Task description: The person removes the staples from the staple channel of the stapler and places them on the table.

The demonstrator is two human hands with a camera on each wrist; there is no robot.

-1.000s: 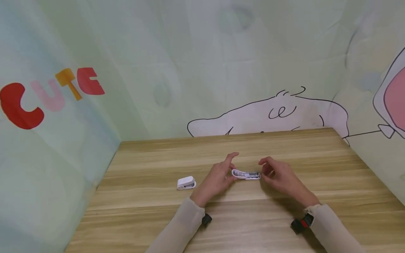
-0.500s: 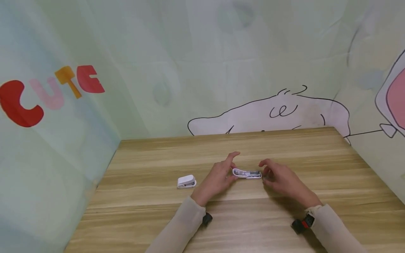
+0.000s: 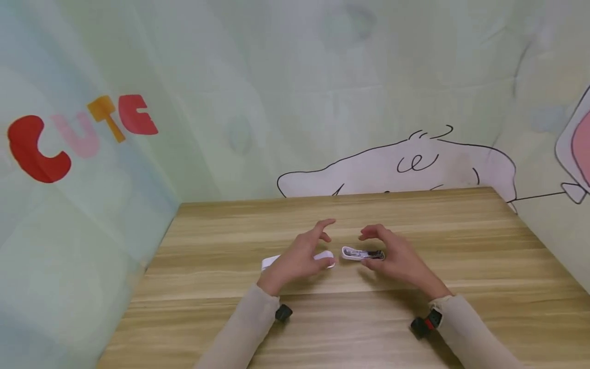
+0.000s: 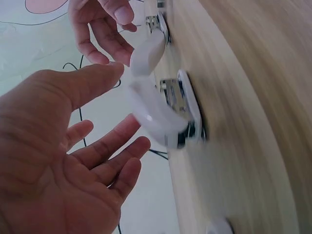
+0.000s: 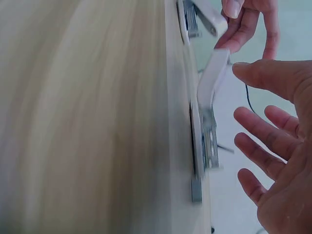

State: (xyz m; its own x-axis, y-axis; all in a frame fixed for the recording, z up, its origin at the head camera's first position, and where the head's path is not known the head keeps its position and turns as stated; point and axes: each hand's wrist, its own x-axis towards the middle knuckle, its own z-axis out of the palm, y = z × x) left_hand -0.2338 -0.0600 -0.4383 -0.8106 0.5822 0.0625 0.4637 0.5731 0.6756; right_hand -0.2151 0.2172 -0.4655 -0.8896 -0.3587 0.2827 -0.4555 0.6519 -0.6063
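Note:
Three small white staplers are in a row on the table. My left hand point(image 3: 297, 259) is beside the middle stapler point(image 3: 325, 256), thumb overlapping its near side and other fingers spread apart. In the left wrist view its white cover stands raised over the metal magazine point(image 4: 173, 97). My right hand point(image 3: 396, 259) is at the right stapler point(image 3: 355, 253), its thumb tip at the stapler's near edge. In the right wrist view that stapler's white cover point(image 5: 214, 75) is swung up and its metal channel point(image 5: 210, 146) is exposed. The left stapler point(image 3: 269, 262) is partly hidden behind my left hand.
The wood-grain table point(image 3: 216, 230) ends at the back against a pale green printed cloth point(image 3: 221, 102). In the right wrist view, a small grey piece point(image 5: 196, 190) shows at the right stapler's far end; its kind is unclear.
My left hand has moved left, off the right stapler's end, and the middle stapler now shows beside it. The right hand has shifted left, its thumb now overlapping the right stapler.

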